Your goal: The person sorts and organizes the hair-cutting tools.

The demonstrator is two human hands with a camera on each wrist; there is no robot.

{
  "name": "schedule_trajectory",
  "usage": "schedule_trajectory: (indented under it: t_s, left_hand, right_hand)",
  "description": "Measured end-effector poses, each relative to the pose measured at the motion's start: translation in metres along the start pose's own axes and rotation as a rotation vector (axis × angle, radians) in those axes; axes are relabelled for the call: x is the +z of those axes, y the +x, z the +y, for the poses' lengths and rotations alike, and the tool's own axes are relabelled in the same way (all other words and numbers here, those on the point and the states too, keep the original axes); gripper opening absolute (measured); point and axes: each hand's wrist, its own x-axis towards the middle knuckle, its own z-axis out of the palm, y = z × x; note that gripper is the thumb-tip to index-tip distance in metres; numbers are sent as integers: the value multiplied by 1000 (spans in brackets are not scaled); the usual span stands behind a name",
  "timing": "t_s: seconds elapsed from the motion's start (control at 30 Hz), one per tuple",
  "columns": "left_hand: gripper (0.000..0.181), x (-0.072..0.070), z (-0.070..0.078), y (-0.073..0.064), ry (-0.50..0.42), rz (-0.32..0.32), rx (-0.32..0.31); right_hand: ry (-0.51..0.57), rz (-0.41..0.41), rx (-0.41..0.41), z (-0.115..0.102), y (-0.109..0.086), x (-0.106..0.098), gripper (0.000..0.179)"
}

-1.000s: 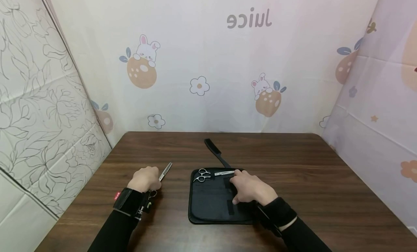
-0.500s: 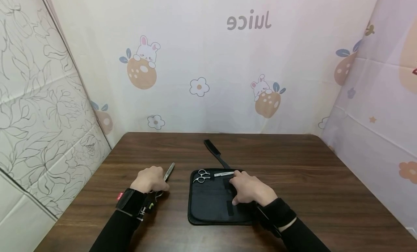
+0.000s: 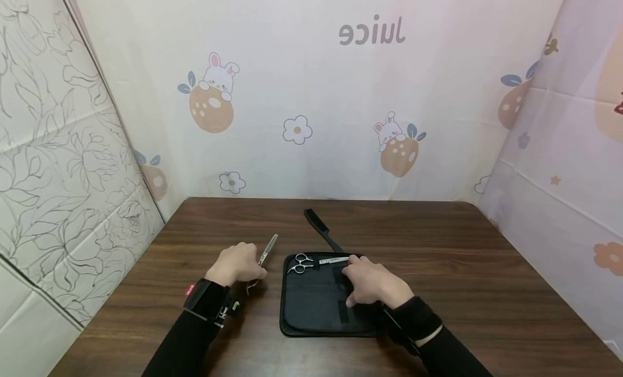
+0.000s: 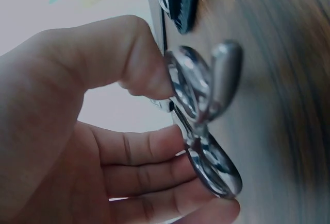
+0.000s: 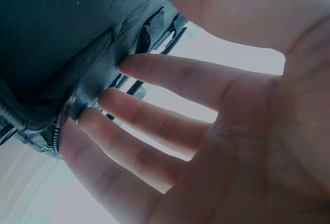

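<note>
My left hand [image 3: 238, 264] pinches a pair of silver scissors [image 3: 267, 251] between thumb and fingers, left of the case. In the left wrist view the scissors' finger rings [image 4: 193, 80] face the camera and the blades are mostly hidden behind the fingers. A black zip case [image 3: 316, 304] lies open and flat on the table. Along its far edge a second pair of scissors [image 3: 300, 263] sits under a strap. My right hand [image 3: 372, 282] rests on the case's right side, fingers extended. In the right wrist view its fingertips [image 5: 131, 64] touch the case's edge beside the zip.
A black comb [image 3: 317, 223] lies on the brown wooden table [image 3: 413, 231] beyond the case, its handle end at the case's far edge. Printed fabric curtains [image 3: 302, 68] enclose the table at the back and both sides.
My left hand has moved right with the scissors, closer to the case, and their blades have shifted right and slightly farther away. My right hand stays on the case.
</note>
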Motion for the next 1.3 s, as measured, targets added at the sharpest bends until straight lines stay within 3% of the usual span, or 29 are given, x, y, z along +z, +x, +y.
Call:
schedule_trajectory:
  t_s: [0.53,1.0,1.3]
  left_hand:
    - [27,5,27,13,-101,36,100]
    - [43,6,48,16,-202,38,222]
    - [17,14,57,19,-272,55,258]
  right_hand:
    - [-5,-4,-2,0,2,2,59]
    - [-17,-6,-1,2,3,-1,60]
    - [-11,-6,-2,3,2,1,60]
